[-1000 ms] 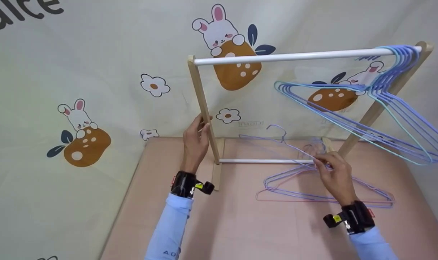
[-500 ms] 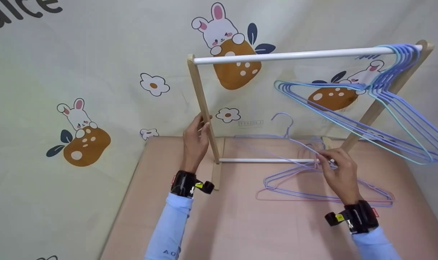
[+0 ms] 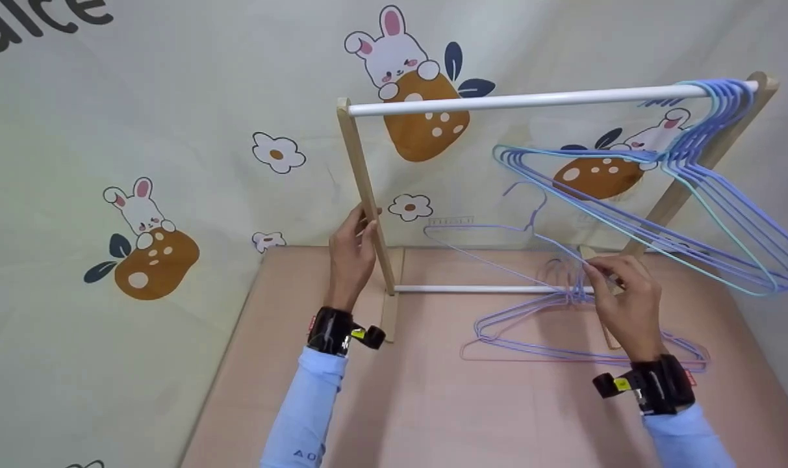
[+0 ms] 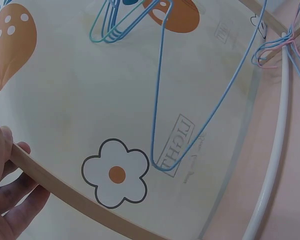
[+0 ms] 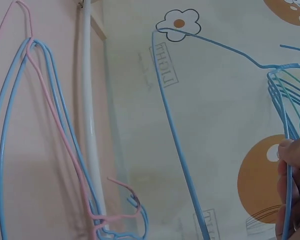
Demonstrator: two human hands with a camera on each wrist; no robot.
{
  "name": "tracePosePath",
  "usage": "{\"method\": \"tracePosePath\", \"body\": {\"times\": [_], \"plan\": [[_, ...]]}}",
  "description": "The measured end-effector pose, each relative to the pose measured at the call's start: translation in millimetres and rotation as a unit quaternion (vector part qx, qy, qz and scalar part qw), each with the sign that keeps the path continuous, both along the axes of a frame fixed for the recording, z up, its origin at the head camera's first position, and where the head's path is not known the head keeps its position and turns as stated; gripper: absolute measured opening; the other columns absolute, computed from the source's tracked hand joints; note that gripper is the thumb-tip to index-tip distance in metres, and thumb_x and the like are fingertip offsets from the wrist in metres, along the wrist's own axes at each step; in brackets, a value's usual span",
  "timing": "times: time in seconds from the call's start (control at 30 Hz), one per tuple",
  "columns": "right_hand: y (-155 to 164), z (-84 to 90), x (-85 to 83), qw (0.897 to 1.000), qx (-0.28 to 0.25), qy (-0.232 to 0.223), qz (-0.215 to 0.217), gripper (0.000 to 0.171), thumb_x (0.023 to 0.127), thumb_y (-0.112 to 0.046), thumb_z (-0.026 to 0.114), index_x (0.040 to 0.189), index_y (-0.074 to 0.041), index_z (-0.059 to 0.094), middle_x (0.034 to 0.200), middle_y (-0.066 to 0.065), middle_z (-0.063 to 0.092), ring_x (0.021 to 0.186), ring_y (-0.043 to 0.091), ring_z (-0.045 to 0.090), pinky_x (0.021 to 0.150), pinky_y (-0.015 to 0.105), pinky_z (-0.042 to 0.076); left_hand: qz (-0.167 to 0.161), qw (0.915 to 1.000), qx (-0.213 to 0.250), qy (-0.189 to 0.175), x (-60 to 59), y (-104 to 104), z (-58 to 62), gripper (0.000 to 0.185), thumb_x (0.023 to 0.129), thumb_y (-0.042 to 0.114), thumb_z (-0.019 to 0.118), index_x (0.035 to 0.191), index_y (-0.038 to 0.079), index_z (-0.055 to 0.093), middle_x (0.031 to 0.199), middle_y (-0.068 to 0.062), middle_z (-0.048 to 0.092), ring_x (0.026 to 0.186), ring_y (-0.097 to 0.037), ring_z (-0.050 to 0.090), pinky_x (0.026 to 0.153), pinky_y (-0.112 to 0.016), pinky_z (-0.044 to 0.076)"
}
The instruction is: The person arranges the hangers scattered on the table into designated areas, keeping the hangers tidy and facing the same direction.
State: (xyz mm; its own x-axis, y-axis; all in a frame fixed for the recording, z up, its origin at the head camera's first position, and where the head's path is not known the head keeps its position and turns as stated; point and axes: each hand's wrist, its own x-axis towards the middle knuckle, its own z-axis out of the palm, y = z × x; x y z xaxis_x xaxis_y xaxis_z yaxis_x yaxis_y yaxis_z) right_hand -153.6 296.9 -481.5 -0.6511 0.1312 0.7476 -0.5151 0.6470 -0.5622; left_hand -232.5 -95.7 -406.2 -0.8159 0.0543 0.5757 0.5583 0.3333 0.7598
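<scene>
The right hand (image 3: pixel 627 305) is pinching a thin blue wire clothes hanger (image 3: pixel 531 226) by one sloping shoulder, between thumb and fingers. Well apart from it, the left hand (image 3: pixel 353 257) is gripping a slim pale wooden post (image 3: pixel 365 188), thumb and fingers lying on either side. The pinched hanger is hanging in the air below a smooth white upper rail (image 3: pixel 530 100), its hook pointing upward without touching that rail. Beside it, a bunch of blue and turquoise wire hangers (image 3: pixel 691 144) is hanging near the rail's right end, close to a second pale wooden post (image 3: pixel 672 203). Lower down, blue and pink wire hangers (image 3: pixel 574 298) are lying together on a flat pink surface (image 3: pixel 497 416), their necks gathering at a thin white lower rail (image 3: pixel 465 289). Both arms are wearing light-blue sleeves (image 3: pixel 306 403) and black wrist cameras (image 3: pixel 330 331). Behind, a pale backdrop (image 3: pixel 205 117) is showing printed rabbits and flowers.
</scene>
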Motion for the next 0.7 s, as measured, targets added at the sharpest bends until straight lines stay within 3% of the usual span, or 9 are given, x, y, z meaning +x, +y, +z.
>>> {"method": "tracePosePath", "body": {"times": [0.07,0.3,0.7], "plan": [[1,5.5,0.7,1.0,0.0,-0.002,0.002,0.018,0.077,0.006,0.072,0.093,-0.003,0.072,0.088,0.005,0.063,0.073,0.016,0.051,0.064,0.023,0.04,0.001,1.0,0.0,-0.002,-0.1,0,-0.2,0.034,0.094,-0.006,0.048,0.128,-0.005,0.049,0.115,-0.021,0.059,0.107,-0.031,0.057,0.085,-0.032,0.051],[4,22.0,3.9,1.0,0.002,0.007,0.003,0.02,0.078,0.007,0.071,0.096,-0.002,0.072,0.087,0.008,0.062,0.074,0.016,0.05,0.065,0.022,0.039,0.009,0.9999,-0.01,0.007,-24.8,-7,-31.2,0.034,0.096,0.002,0.05,0.13,0.003,0.051,0.116,-0.011,0.06,0.107,-0.024,0.058,0.082,-0.031,0.052],[5,52.4,8.4,0.999,-0.012,0.026,-0.029,0.016,0.08,0.003,0.07,0.095,-0.001,0.072,0.084,0.008,0.062,0.077,0.017,0.052,0.066,0.021,0.037,0.014,0.9997,-0.018,0.006,-23.3,-8,-31.0,0.034,0.097,0.01,0.05,0.131,0.009,0.052,0.118,-0.001,0.061,0.108,-0.012,0.056,0.084,-0.025,0.051]]}}
